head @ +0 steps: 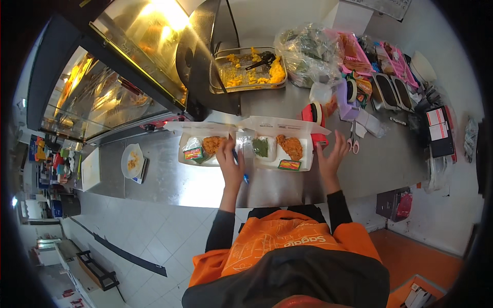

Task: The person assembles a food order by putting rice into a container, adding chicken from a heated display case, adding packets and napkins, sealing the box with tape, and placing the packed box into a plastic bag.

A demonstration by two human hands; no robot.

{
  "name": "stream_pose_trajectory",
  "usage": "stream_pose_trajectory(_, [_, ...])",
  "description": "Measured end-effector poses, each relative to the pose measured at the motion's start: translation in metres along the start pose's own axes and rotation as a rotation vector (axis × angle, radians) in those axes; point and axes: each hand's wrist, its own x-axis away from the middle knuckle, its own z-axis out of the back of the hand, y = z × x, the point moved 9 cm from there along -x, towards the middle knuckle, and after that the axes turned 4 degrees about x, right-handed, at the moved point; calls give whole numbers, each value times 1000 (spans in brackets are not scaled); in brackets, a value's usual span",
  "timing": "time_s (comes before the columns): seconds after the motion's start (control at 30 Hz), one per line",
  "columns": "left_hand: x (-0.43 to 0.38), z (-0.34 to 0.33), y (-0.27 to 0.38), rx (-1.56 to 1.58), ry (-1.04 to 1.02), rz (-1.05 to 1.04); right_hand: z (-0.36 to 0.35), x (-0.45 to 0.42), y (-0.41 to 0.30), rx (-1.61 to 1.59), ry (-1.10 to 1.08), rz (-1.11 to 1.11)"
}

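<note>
Two white paper meal boxes stand side by side on the steel counter with their lids raised. The left box (208, 163) holds a piece of fried chicken (213, 145), a wrapped white packet (192, 144) and a sauce sachet (193, 153). In the right box (262, 164) are another piece of fried chicken (291, 147), a white packet with a green leaf patch (265, 148) and a sachet (289, 165). My left hand (230, 165), over the left box's right side, has a blue pen (245, 178) between its fingers. My right hand (330, 161) is beside the right box, fingers spread around nothing.
Behind the boxes sits a wire-mesh tray (246, 87) with yellow crumbs and black tongs. A lit glass display warmer (111, 96) stands at left, near a bowl (132, 156) on a scale. Red tape dispenser (318, 139), scissors (352, 144) and pink baskets (356, 65) lie right.
</note>
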Motion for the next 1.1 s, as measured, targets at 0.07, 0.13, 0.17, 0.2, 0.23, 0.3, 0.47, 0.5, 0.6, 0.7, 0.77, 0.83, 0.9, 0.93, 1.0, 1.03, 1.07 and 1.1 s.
stream_pose_trajectory(0.07, [-48, -6, 37, -244, -76, -152, -27, -15, 23, -126, -153, 39])
stream_pose_trajectory(0.13, [-70, -18, 39, -376, -91, -215, -49, -20, 29, -262, -301, 95])
stream_pose_trajectory(0.17, [-74, -23, 42, -510, -108, -271, -72, -17, 40, -350, -510, -59])
stream_pose_trajectory(0.2, [-76, -26, 43, -509, -100, -286, -93, -8, 50, -438, -711, -219])
stream_pose_trajectory(0.23, [-74, -41, 36, -369, -267, -228, -95, -8, 51, -442, -696, -220])
stream_pose_trajectory(0.3, [-63, -67, 26, 10, -524, -89, -106, 8, 43, -623, -795, -235])
stream_pose_trajectory(0.47, [-38, -94, -1, 621, -248, 173, -112, 19, 6, -1105, -407, -241])
stream_pose_trajectory(0.5, [-35, -102, -9, 836, -130, 302, -117, 22, 15, -1000, -302, -265])
stream_pose_trajectory(0.6, [-35, -105, 13, 776, -3, 398, -115, 19, 7, -801, -254, -304])
stream_pose_trajectory(0.7, [-33, -91, 27, 730, -81, 360, -113, 12, 12, -728, -270, -304])
stream_pose_trajectory(0.77, [-15, -74, -3, 638, -124, 389, -110, 10, 13, -770, -287, -303])
stream_pose_trajectory(0.83, [8, -55, -15, 468, -21, 347, -109, 9, 7, -822, -307, -297])
stream_pose_trajectory(0.9, [19, -44, -9, 288, 112, 258, -111, 11, 4, -817, -365, -254])
stream_pose_trajectory(0.93, [21, -43, -7, 289, 110, 263, -112, 11, 7, -813, -369, -255])
stream_pose_trajectory(1.0, [37, -68, -24, 446, -122, 571, -121, 10, 12, -813, -401, -273])
stream_pose_trajectory(1.03, [38, -63, -28, 351, -87, 492, -121, 11, 13, -814, -402, -269])
stream_pose_trajectory(1.07, [45, -62, -29, 352, -84, 492, -125, 14, 15, -847, -431, -300])
stream_pose_trajectory(1.1, [42, -57, -14, 353, -56, 416, -129, 16, 22, -875, -454, -338])
